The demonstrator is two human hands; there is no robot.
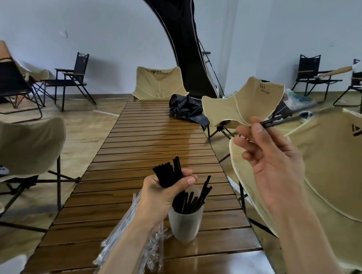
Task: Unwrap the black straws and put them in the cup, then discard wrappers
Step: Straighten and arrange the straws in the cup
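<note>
- Above the cup (185,223), just up and to its left, the left hand (162,195) is clenched round a bundle of black straws (167,174); their ends point up and slightly away from the person.
- Right hand (273,160) is raised high and well to the right of the cup, out past the table (154,139) edge, pinching a few black straws (268,123) at thumb and forefinger; their long axis runs up and to the right, away from the cup.
- Cup stands upright on the near part of the table and already holds several straws, leaning to the right against its rim.
- Clear wrappers (128,234) lie in a loose heap on the table left of the cup, partly hidden under the left forearm; not yet discarded.
- Whether the straws held in either hand are still sleeved cannot be told.
- Judgement: the left hand is much the nearer to the cup mouth. The right-hand straws would have to travel down and leftward and be tipped near upright before they could enter.
- Risk, as judged: leaning straws crowd the right rim, leaving the left side freer.
</note>
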